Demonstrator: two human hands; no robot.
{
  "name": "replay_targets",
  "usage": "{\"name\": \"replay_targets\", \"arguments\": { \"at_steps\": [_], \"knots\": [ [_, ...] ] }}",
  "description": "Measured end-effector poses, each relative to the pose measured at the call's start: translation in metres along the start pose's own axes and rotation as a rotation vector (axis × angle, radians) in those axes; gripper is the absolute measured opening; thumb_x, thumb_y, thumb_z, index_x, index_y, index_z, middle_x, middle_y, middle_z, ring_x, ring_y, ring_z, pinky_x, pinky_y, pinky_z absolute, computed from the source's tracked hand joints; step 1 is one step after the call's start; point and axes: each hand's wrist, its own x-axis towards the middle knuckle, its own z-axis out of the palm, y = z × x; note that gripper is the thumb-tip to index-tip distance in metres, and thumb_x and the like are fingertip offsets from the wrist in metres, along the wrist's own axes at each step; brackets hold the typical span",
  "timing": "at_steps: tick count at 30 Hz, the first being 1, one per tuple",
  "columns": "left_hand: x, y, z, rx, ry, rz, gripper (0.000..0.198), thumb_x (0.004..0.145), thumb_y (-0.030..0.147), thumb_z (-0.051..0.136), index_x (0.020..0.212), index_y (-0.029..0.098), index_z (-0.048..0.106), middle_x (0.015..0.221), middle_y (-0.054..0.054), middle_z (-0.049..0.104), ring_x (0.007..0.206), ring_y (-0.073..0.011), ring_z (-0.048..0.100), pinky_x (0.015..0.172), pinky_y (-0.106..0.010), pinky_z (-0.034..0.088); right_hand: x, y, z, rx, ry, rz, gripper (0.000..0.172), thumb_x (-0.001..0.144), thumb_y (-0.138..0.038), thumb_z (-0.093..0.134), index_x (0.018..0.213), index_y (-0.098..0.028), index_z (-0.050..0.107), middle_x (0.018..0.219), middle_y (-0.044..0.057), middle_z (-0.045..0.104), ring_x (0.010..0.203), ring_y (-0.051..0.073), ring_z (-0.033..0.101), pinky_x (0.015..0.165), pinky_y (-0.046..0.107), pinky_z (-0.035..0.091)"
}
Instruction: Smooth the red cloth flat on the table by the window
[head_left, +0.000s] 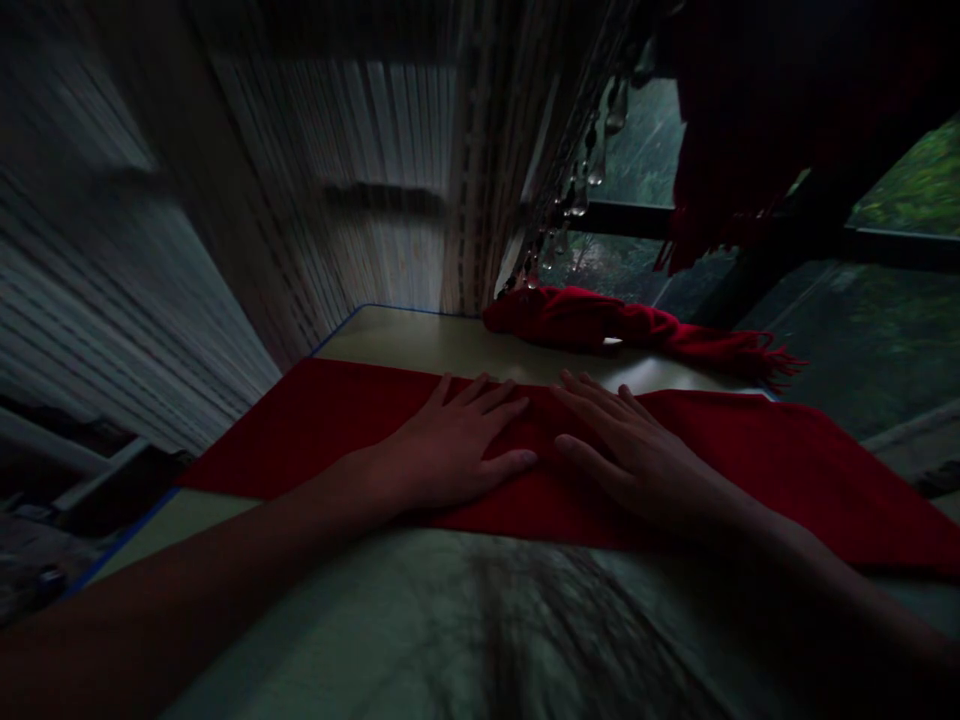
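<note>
A long red cloth [300,430], perhaps a scarf, lies flat and wide across the table, its right end reaching past the table's side. My left hand [457,445] rests palm down on the middle of it, fingers spread. Just to the right, my right hand [630,440] also lies on the cloth with its fingers stretched out and the thumb apart. Neither hand grips anything. Beyond them, a second red scarf [622,320] with a fringed end lies bunched along the table's far right edge.
The pale table [405,335] has a blue rim. String curtains [397,150] hang at the back and left, with glass bead strands [577,195] near the window [637,150]. Dark red fringed fabric [720,180] hangs at upper right. Loose hair blurs the lower foreground.
</note>
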Motion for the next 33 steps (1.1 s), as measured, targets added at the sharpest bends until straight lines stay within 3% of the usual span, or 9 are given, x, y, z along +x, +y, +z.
{"name": "replay_targets", "arguments": {
  "at_steps": [10,30,33],
  "knots": [
    [0.0002,0.0007,-0.0001,-0.002,-0.008,-0.011,0.077,0.104,0.071,0.031,0.165,0.025,0.026,0.173,-0.005,0.017,0.161,-0.0308,0.010,0.127,-0.060,0.007,0.0000,0.0015,0.0013,-0.022,-0.066,0.038,0.073,0.104,-0.067,0.031,0.162,-0.022,0.038,0.170,0.010,0.029,0.158,0.031,0.017,0.127,0.061,0.015],
    [0.0001,-0.0004,0.0007,-0.005,0.006,0.001,0.076,0.104,0.070,0.032,0.165,0.026,0.026,0.173,-0.004,0.018,0.161,-0.0288,0.010,0.128,-0.060,0.006,-0.0006,-0.0006,-0.0001,-0.006,-0.004,0.016,0.070,0.105,-0.066,0.032,0.162,-0.025,0.038,0.171,0.010,0.028,0.159,0.029,0.018,0.127,0.061,0.016],
    [-0.0005,0.0002,-0.0004,-0.010,0.004,0.000,0.075,0.104,0.070,0.032,0.165,0.026,0.026,0.173,-0.004,0.018,0.161,-0.0290,0.010,0.128,-0.060,0.006,-0.0003,-0.0012,-0.0003,-0.010,-0.055,0.027,0.073,0.104,-0.068,0.031,0.161,-0.023,0.038,0.170,0.010,0.030,0.158,0.029,0.018,0.127,0.061,0.015]
  ]
}}
